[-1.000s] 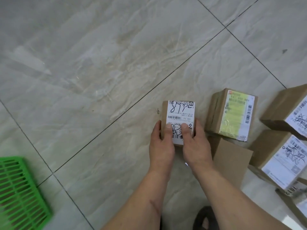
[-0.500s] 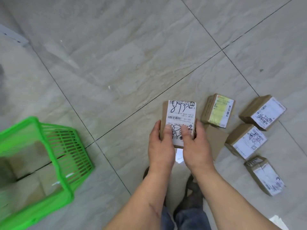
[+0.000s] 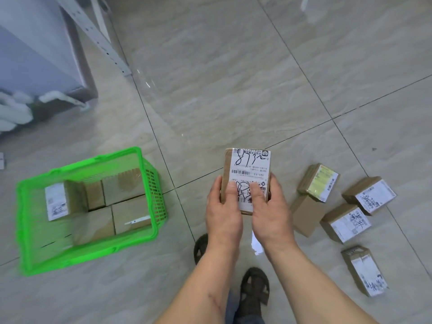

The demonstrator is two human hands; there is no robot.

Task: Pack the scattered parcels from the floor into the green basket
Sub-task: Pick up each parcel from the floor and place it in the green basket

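Grey marble-look floor tiles [image 3: 233, 90] carry a green basket [image 3: 149, 235] at the left, already holding several cardboard parcels. Both the left hand [image 3: 224, 213] and right hand [image 3: 268, 213] clasp a labelled parcel [image 3: 247, 169] above the floor, thumbs pressed on its label. Five more parcels lie at the right.

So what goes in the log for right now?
both hands hold parcel | green basket partly packed | five parcels on floor
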